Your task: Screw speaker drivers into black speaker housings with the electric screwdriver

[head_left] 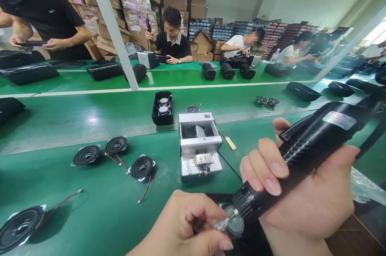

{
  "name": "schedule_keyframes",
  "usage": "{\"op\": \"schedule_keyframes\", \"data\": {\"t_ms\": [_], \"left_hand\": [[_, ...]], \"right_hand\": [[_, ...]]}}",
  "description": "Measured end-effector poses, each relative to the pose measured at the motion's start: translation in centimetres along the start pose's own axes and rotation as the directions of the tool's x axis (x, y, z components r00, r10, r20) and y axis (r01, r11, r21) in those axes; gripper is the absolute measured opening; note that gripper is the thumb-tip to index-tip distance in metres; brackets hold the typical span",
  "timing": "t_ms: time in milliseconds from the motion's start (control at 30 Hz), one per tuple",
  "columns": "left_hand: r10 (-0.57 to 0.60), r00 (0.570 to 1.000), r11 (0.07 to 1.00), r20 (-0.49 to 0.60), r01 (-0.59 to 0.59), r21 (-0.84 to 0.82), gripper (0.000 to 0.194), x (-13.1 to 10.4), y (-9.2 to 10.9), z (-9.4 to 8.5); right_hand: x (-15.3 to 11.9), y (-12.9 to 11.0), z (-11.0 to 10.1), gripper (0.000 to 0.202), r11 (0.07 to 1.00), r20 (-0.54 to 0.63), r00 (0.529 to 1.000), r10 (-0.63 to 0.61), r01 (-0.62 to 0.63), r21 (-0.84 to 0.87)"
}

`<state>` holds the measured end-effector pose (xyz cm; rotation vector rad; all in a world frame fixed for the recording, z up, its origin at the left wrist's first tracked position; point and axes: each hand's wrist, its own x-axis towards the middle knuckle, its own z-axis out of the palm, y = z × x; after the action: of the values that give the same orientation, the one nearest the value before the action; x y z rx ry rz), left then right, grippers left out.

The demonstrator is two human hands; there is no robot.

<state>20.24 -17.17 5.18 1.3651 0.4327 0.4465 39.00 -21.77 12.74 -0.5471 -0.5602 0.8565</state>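
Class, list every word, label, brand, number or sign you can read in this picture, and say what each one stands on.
None can be read.
Sticker on the black electric screwdriver: print too blurred.
Small red mark on the white screw feeder box: too small.
Pink labels on the stacked cardboard boxes: too small.
White logo on a co-worker's black shirt: no letters.

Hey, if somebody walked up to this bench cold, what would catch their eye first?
First, the right hand in the lower right, gripping a black electric screwdriver whose tip meets a small speaker that the left hand steadies. Next, the white screw feeder box at the centre of the green table, with loose speakers and red wires on its left.
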Motion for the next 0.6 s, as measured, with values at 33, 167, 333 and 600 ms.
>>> {"op": "schedule_keyframes", "data": {"t_ms": [33,167,333,600], "left_hand": [[-0.001,1.000,1.000,-0.003,0.001,-0.003,0.041,0.0,-0.1,0.0],[-0.032,0.999,0.995,-0.014,0.031,-0.092,0.043,0.0,-0.7,-0.2],[-0.145,0.986,0.989,-0.083,0.141,-0.047,0.025,-0.6,-1.2,0.0],[-0.215,0.974,0.973,-0.069,0.208,-0.099,0.058,-1.2,-1.3,0.7]], "right_hand": [[0.0,0.0,0.0,0.055,1.000,0.006,1.000,0.003,-0.003,-0.005],[0.4,-0.3,-0.1,0.060,0.999,-0.015,1.000,-0.011,0.011,-0.052],[1.2,-1.2,-0.1,0.060,0.988,-0.102,0.994,-0.043,0.027,-0.152],[0.5,-1.2,-0.5,0.057,0.969,-0.064,0.995,-0.070,0.053,-0.240]]}}
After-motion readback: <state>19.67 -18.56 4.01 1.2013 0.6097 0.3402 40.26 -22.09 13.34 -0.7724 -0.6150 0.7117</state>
